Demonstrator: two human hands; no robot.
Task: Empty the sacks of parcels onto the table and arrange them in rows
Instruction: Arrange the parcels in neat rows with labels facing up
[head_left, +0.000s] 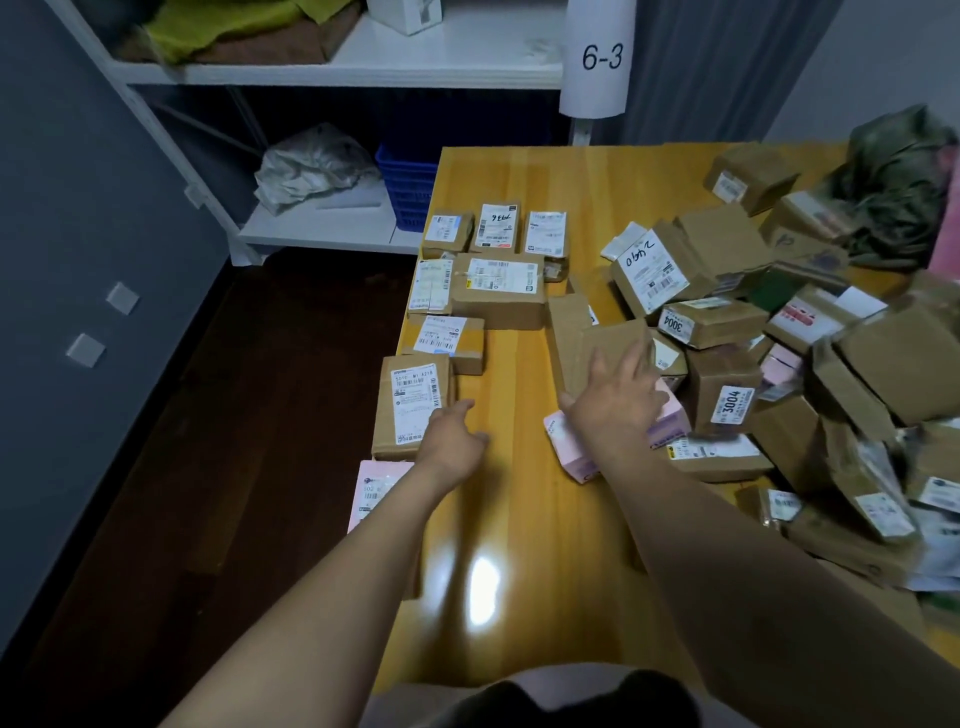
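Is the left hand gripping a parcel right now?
No, the left hand is open beside the labelled brown cardboard box on the yellow wooden table, its fingers curled round nothing.

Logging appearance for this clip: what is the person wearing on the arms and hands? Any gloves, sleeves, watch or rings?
Nothing visible. The left hand and right hand are ungloved, and no sleeve, watch, bracelet or ring shows on either arm down to the frame's bottom edge.
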